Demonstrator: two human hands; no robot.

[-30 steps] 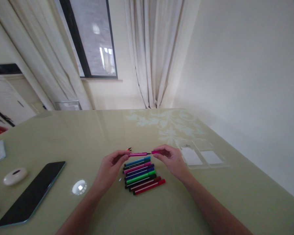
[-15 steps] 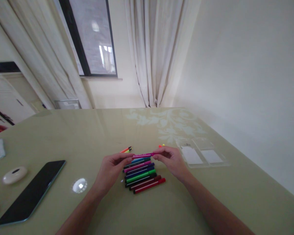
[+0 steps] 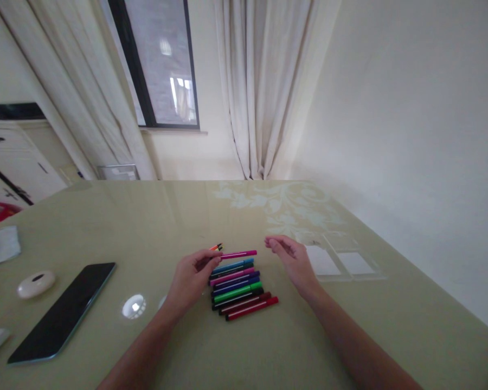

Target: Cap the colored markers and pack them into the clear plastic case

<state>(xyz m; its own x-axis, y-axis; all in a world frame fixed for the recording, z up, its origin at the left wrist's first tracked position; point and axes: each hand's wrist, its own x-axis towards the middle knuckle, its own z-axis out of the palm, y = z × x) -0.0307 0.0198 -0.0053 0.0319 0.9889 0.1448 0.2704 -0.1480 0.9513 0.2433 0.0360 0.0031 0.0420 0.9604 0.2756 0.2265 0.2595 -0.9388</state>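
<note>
My left hand (image 3: 192,275) pinches the left end of a capped pink marker (image 3: 239,254), holding it level just above a row of several coloured markers (image 3: 242,291) lying side by side on the table (image 3: 244,346). Behind my left fingers, orange and dark marker tips (image 3: 217,247) poke out. My right hand (image 3: 290,260) hovers just right of the pink marker, apart from it, fingers loosely curled and pinched together with nothing visible in them.
A clear plastic marker case (image 3: 341,262) lies open to the right of my right hand. A black phone (image 3: 63,310) and a white oval object (image 3: 36,284) lie at the left, with paper (image 3: 0,246) beyond. A wall runs along the table's right side.
The cap in my right hand was pushed onto the pink marker. My right hand has since let go and drawn slightly right, while my left hand keeps the marker.
</note>
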